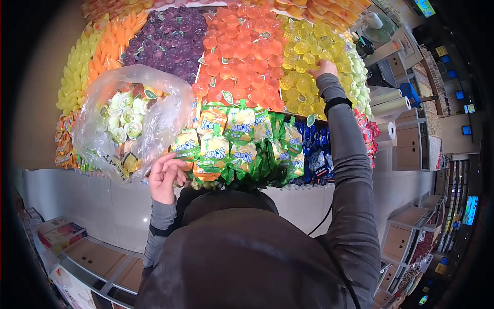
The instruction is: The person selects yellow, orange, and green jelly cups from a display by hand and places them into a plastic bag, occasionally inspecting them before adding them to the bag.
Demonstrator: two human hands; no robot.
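Observation:
My right hand (325, 68) reaches to the far side of the yellow jelly cups (303, 82). Its fingers are bent and drawn together among the cups, and whatever they grip is hidden. My left hand (167, 175) is by the lower right edge of a clear plastic bag (177, 98), palm partly turned up, fingers loosely curled and apart, with nothing visible in them. Inside the bag lie several pale green-white jelly cups (126, 116) and some darker pieces. Green and orange drink pouches (213, 152) stand just right of my left hand.
Rows of orange-red (242, 51), purple (167, 41), and long orange jellies (110, 46) fill the display. Blue packets (316, 154) and pale green jellies (360, 82) are on the right. Plastic bag rolls (388, 105) and a weighing scale (404, 46) stand beyond.

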